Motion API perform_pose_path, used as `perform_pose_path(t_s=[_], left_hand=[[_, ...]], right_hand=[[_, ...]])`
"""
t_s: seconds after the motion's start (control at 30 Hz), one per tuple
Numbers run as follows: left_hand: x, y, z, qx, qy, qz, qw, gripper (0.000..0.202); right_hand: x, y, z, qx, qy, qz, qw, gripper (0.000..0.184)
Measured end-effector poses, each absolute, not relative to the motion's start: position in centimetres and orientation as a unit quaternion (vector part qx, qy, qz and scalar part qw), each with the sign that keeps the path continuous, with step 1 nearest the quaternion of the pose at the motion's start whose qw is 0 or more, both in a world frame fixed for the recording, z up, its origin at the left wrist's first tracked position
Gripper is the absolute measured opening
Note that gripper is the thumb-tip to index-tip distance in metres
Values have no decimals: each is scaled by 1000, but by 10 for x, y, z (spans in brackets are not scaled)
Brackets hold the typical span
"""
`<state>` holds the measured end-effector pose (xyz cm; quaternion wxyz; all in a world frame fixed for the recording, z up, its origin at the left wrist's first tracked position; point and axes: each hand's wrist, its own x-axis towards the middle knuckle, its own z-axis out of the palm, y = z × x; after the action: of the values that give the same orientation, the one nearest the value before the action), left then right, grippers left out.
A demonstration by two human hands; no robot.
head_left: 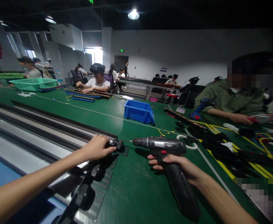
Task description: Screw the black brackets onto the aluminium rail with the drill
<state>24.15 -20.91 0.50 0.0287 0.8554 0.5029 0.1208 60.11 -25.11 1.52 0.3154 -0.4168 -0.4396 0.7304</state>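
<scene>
My right hand (181, 168) is wrapped round the grip of a black cordless drill (164, 147), which points left with its thin bit level above the green table (138, 186). My left hand (96, 147) is closed on a small black part (117, 144) at the end of a long black strip (87, 186) lying on the table. The bit's tip meets that part. The strip runs toward me, past dark ribbed pads.
A blue bin (138, 111) stands mid-table and a green basket (35, 83) far left. A conveyor (33, 130) runs along the left. A person in green at the right works among black parts and yellow wires (222, 146). More seated people work behind.
</scene>
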Motion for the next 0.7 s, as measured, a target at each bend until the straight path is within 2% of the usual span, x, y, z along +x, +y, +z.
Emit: perform_pose_path(t_s=[0.1,0.33,0.7], left_hand=[[245,-210,1,848,515,120,14,44],[245,-211,-2,851,512,114,0,41],[247,-211,-2,850,518,99,6,38]], right_hand=[[602,-248,19,-421,-441,734,298,35],[600,-249,9,-415,-452,723,318,22],[599,-248,4,-410,-437,740,306,18]])
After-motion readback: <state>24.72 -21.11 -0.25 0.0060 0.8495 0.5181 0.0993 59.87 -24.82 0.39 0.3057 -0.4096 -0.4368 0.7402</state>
